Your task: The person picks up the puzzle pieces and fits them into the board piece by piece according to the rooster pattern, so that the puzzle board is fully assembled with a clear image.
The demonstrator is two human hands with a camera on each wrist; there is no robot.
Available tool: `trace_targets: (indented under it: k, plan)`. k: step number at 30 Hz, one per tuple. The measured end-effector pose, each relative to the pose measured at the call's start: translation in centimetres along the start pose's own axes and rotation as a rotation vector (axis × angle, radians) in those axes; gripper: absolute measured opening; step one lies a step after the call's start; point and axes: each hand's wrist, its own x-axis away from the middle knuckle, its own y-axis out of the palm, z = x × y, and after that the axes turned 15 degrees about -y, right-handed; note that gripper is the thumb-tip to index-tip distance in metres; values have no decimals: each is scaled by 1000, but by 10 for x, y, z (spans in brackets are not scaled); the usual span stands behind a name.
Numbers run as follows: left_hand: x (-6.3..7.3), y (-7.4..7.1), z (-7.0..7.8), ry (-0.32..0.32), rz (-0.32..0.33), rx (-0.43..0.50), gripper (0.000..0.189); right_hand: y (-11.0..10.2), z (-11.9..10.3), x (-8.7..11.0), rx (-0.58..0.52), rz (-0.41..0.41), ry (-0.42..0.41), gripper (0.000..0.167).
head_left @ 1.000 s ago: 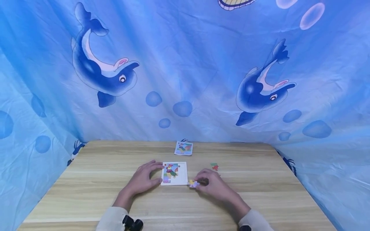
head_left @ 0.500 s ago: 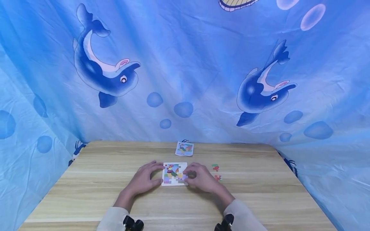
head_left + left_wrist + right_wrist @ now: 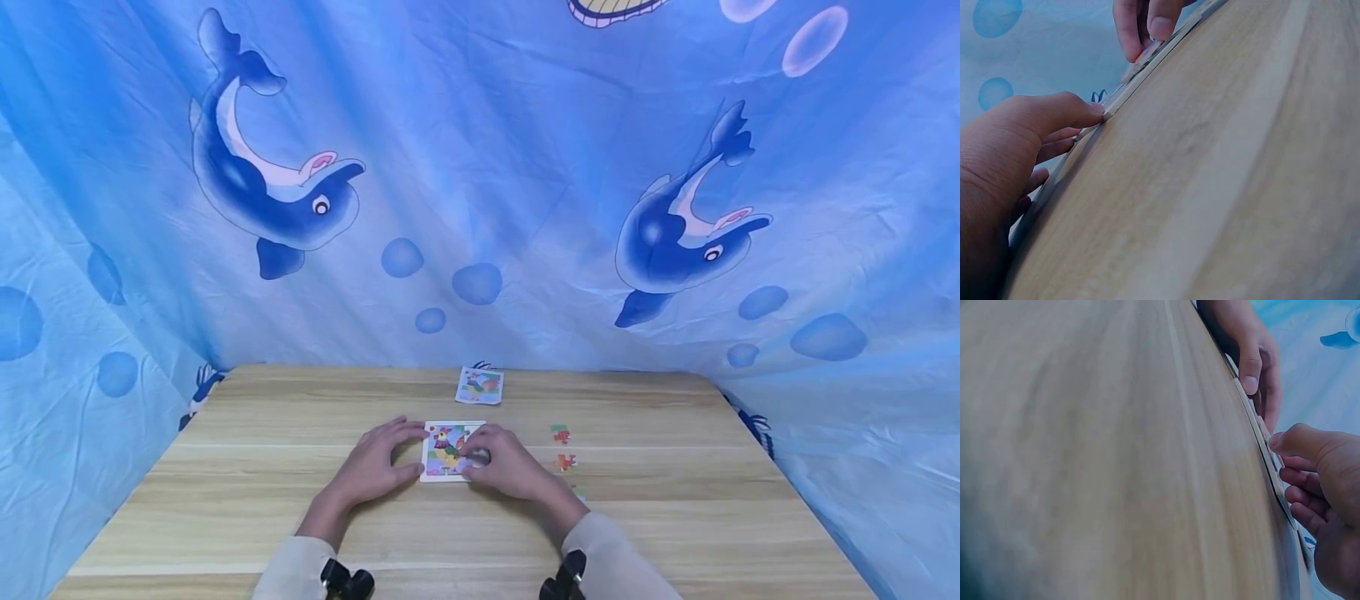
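A small jigsaw board [image 3: 453, 422] with a white frame lies on the table, part filled with a colourful rooster picture. My left hand [image 3: 378, 460] holds it by the left side, thumb at the near corner and forefinger at the far one. Over the board's right half, my right hand [image 3: 512, 467] pinches a yellow and purple jigsaw piece [image 3: 453, 463] low down against the picture; the fingers partly cover it. In the right wrist view the thumb [image 3: 1280, 441] is close above the board's edge. How well the piece sits cannot be told.
Right of the board lie a red and green piece [image 3: 560, 434], an orange-red piece [image 3: 567, 462] and a greenish piece [image 3: 578, 492] partly behind the right wrist. A rooster picture card [image 3: 480, 387] lies near the far edge of the wooden table [image 3: 315, 417].
My right hand has carried the jigsaw piece leftward from beside the board onto it, uncovering loose pieces at the right. The left hand has stayed in place.
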Motion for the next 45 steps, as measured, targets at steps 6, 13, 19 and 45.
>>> trace_targets:
  k: [6,13,19,45]
  plan:
    - [0,1,-1,0,4,-5,53,3,3,-1,13,1,-19,19]
    - [0,0,0,-5,-1,-3,53,3,4,-1,15,-6,-25,17]
    - [1,0,0,0,-5,-2,53,3,4,0,11,-4,-28,18]
    - [0,0,1,-1,0,8,52,13,6,-7,-12,17,-59,17]
